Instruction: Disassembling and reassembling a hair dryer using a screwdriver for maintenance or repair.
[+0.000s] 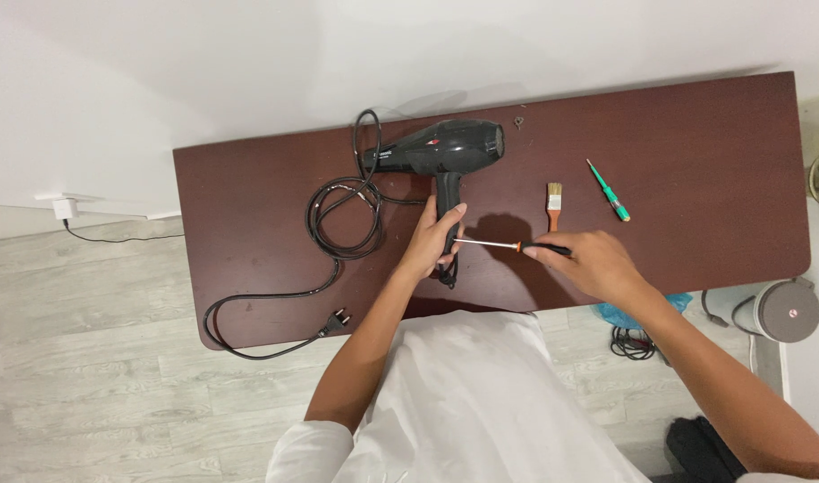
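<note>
Both hands work at the near middle of a dark reddish-brown table (695, 134), whose top is smooth, faintly scuffed and rounded at its corners. The left hand (432, 243) is wrapped around the handle of a black hair dryer (441, 152), fingers curled over the grip and thumb pointing up along it. The dryer lies on its side on the tabletop, its barrel glossy black plastic, thick and tapered toward a nozzle at the left and ending in a round rear grille at the right. The right hand (588, 261) is clenched on the dark handle of a screwdriver (508, 244), which has an orange collar and a thin, bright metal shaft. The shaft runs level toward the left, and its tip meets the dryer's handle just beside the left thumb.

A black rubbery power cord (338, 215) leaves the dryer, loops in loose coils on the table to the left, trails over the near edge and ends in a two-pin plug (336, 320) lying on the tabletop.

Further right lie a small paintbrush (553, 206) with pale bristles, a metal band and an orange-brown wooden handle, and well apart from it a slim green tester screwdriver (609, 190) set at a slant. No containers stand on the table. The floor (114, 376) below is pale grey wood-grain plank.
</note>
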